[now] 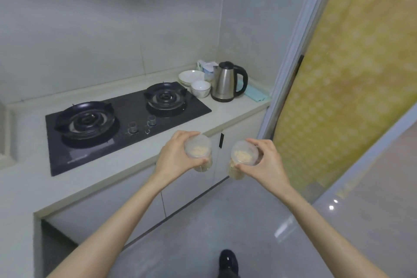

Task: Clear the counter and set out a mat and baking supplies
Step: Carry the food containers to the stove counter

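Observation:
My left hand (174, 157) grips a clear plastic jar (198, 150) with pale yellowish contents, held by its lid from above. My right hand (265, 160) grips a second clear jar (242, 156) of the same kind, fingers round the lid rim. Both jars hang in the air in front of the counter edge (135, 165), over the floor and the cabinet doors. No mat is in view.
A black two-burner gas hob (126, 124) lies in the counter. At the far right corner stand a steel kettle (226, 81), stacked white bowls (200, 88), plates (190, 77) and a teal cloth (256, 93). A yellow patterned door (349, 74) is at right. My shoe (229, 262) is on the grey floor.

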`<state>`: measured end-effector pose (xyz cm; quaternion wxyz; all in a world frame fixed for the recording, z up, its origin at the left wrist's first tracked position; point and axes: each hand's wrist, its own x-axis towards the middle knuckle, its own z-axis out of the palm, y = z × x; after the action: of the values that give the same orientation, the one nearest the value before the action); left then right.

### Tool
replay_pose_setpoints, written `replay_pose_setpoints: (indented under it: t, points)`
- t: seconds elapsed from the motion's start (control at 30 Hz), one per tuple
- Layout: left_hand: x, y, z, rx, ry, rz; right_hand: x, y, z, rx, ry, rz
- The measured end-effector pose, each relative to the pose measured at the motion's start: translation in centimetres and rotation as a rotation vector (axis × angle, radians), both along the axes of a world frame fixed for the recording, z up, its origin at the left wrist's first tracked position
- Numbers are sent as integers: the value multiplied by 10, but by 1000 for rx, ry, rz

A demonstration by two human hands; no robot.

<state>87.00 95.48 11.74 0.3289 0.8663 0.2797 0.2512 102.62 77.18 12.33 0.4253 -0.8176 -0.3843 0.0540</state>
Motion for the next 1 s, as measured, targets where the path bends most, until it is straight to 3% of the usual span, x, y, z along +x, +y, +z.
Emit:
replay_pose_setpoints:
  t: [0.47, 0.77, 1.0]
  points:
    - [177, 120, -36, -46, 58, 244, 206, 158, -16, -85, 100, 200]
    - [224, 204, -56, -100, 129, 372, 267, 272, -34, -125, 195, 280]
    - [257, 288, -85, -160, 149, 396, 295, 379, -64, -228, 163, 408]
